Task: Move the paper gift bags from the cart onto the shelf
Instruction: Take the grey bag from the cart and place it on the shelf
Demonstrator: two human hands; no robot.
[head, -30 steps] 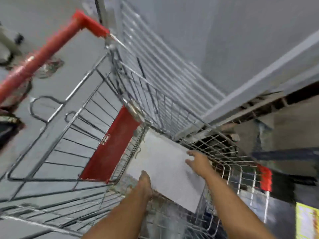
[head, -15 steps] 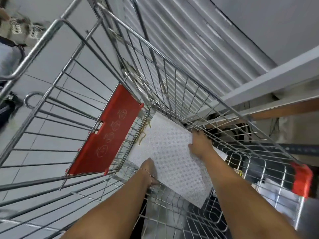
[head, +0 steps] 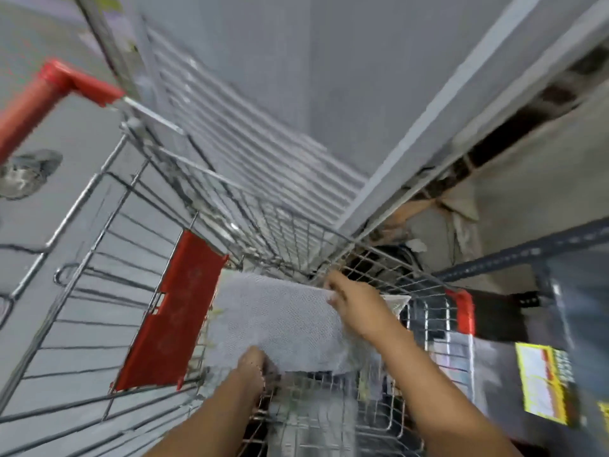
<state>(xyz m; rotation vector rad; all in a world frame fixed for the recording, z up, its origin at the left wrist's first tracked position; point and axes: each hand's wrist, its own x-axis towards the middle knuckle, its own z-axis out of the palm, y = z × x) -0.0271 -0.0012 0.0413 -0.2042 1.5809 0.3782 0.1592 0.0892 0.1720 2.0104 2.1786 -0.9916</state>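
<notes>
while both arms reach down into the wire cart, the white paper gift bag lies flat near the bottom of the basket, just beside the red plastic flap of the fold-out seat. the picture is blurred, so fine detail is hard to read.

the right hand sits at the bag's far right corner, fingers curled over the edge, and seems to grip it; how tightly it has closed cannot be told through the blur. the left hand rests at the bag's near edge, fingers tucked down under or against the paper, so whether it actually has hold of the bag cannot be told.

the bag has a fine dotted texture and is tilted a little, its right edge higher where the right hand meets it. beneath it, through the wire bottom, dark shapes show but cannot be made out.

the red handle of the cart crosses the upper left. a grey shelf with a pale front edge runs along the far side of the cart, close against its rim. a yellow label shows at the lower right, and a grey shoe stands on the floor at the left.
</notes>
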